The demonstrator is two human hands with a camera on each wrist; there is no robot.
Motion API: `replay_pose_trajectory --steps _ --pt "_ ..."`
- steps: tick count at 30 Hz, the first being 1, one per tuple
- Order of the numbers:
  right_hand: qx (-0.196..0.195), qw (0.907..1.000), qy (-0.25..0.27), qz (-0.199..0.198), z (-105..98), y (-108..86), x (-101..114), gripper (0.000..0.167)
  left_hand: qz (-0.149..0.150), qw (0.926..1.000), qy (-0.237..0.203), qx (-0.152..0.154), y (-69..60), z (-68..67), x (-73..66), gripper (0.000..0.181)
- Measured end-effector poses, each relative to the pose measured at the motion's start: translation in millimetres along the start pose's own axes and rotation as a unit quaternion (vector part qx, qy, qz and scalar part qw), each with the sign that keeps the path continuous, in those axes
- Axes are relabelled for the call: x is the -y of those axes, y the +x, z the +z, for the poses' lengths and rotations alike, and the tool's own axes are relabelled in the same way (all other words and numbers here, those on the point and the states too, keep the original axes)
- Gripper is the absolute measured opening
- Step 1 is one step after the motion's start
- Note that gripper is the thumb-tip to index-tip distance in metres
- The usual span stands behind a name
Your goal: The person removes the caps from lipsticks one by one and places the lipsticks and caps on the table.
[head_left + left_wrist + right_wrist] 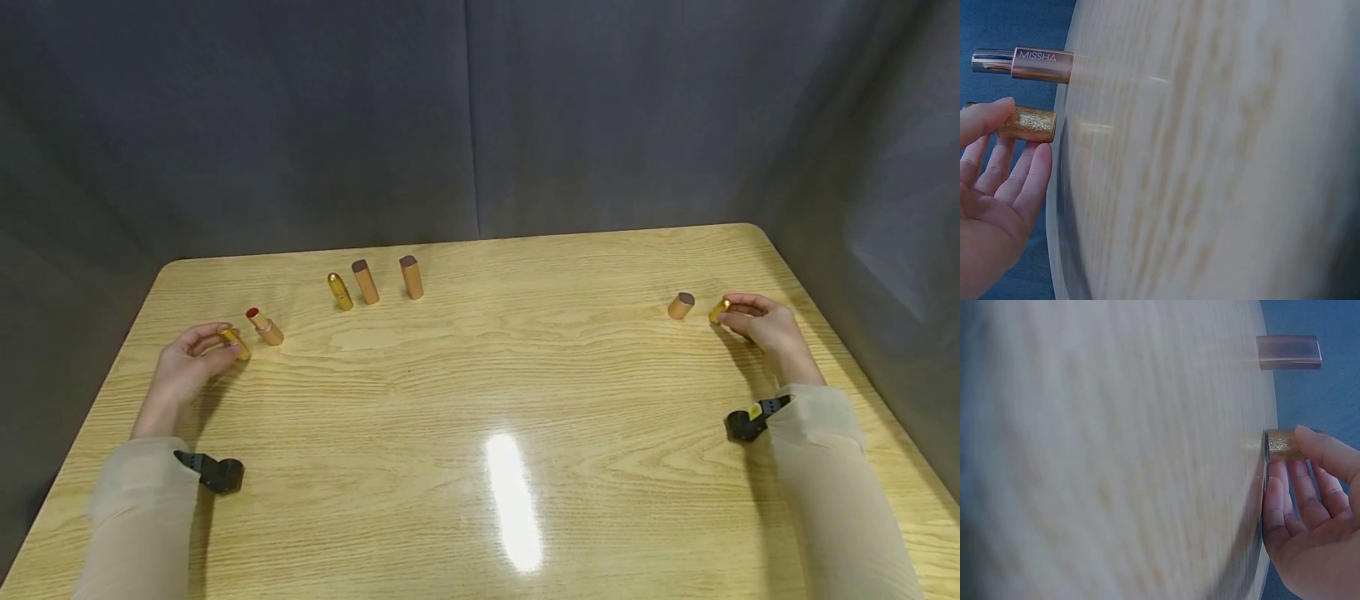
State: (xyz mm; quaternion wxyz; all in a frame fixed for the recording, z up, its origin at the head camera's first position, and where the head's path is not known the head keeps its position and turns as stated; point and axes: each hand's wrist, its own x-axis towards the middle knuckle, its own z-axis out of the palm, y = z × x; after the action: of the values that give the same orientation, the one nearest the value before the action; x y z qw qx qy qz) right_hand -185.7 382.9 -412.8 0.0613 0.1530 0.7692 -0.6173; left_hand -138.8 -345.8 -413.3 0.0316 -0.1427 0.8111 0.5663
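Observation:
At the table's left side my left hand (187, 358) pinches a glittery gold lipstick tube (236, 343) between thumb and fingers. Just right of it an uncapped rose-gold lipstick (268, 332) stands upright, its red tip showing; in the left wrist view its case (1043, 64) reads MISSHA. Far to the right, my right hand (765, 323) pinches a small gold glittery lipstick piece (720, 311), whose lower end meets the tabletop in the right wrist view. The thumb covers its upper part. Left of that hand stands a rose-gold lipstick cap (681, 306), apart from the fingers.
Toward the back left stand a gold rounded-top lipstick (341, 292) and two closed rose-gold lipsticks, one beside it (366, 282) and another farther right (412, 277). The wooden table (480, 367) ends at a dark grey curtain (375, 125).

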Motion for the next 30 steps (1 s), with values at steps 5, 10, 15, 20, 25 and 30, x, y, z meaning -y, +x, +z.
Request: replay_pose_trajectory --steps 5,10,15,20,25,30 --pt "0.006 0.9999 0.008 0.000 0.5 0.3 0.4 0.023 0.003 0.9990 0.041 0.018 1.0 0.0 0.8 0.023" --pt "0.000 0.9998 0.022 0.005 1.1 1.0 0.5 0.026 0.002 0.9972 0.066 0.034 3.8 -1.0 1.6 0.024" --pt "0.005 0.9997 0.024 0.003 -1.8 1.0 -1.9 0.026 -0.001 0.9963 0.077 0.039 5.3 -0.5 1.3 0.023" --pt "0.015 0.9975 0.069 -0.003 -3.3 0.9 -5.3 0.026 0.019 0.9974 0.053 0.044 3.7 -0.8 1.0 0.021" --pt "0.019 0.9950 0.098 0.000 -3.5 0.1 -7.6 0.025 0.037 0.9980 0.016 0.049 5.1 -0.7 1.7 0.023" --pt "0.024 0.9922 0.122 0.009 -4.1 -0.9 -7.6 0.025 0.036 0.9982 0.005 0.048 5.6 -0.5 2.4 0.027"
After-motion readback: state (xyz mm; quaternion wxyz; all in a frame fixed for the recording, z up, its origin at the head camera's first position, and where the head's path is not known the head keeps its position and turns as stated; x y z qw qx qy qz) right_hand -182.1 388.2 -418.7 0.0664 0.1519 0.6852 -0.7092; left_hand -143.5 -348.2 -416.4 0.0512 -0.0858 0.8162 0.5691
